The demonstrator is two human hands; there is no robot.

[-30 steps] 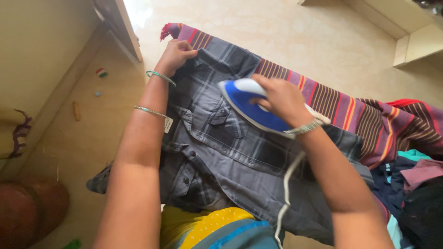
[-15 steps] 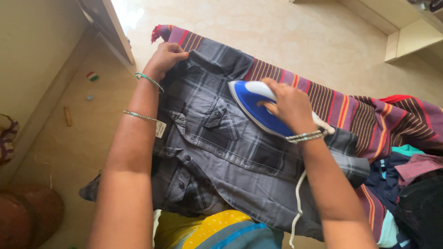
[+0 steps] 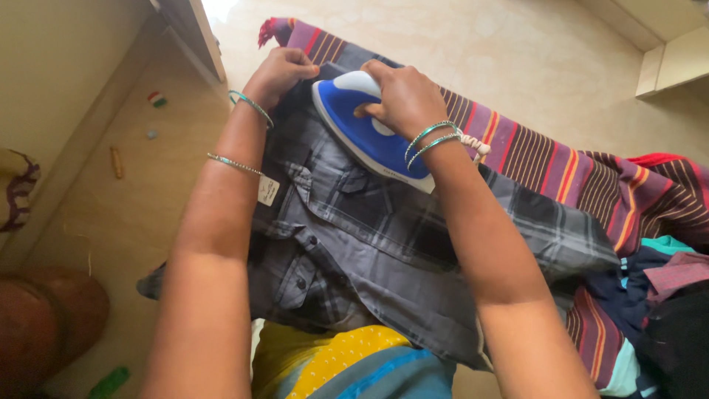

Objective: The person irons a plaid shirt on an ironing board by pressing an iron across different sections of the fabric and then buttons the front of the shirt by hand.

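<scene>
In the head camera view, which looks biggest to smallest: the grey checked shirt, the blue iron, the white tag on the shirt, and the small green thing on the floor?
1. Grey checked shirt
2. Blue iron
3 and 4. White tag and green thing: both small and look alike in size, so unranked.

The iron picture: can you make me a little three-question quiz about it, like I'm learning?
1. True or false: the right hand grips the blue and white iron.
2. What does the left hand hold?
A. the far edge of the grey checked shirt
B. a cup
C. the iron's cord
3. Fill in: the shirt lies on a ______ cloth with purple, red and orange colours.

Key:
1. True. The fingers wrap the handle while the iron sits on the shirt.
2. A. The hand pinches the shirt near the far end of the cloth.
3. Striped.
</scene>
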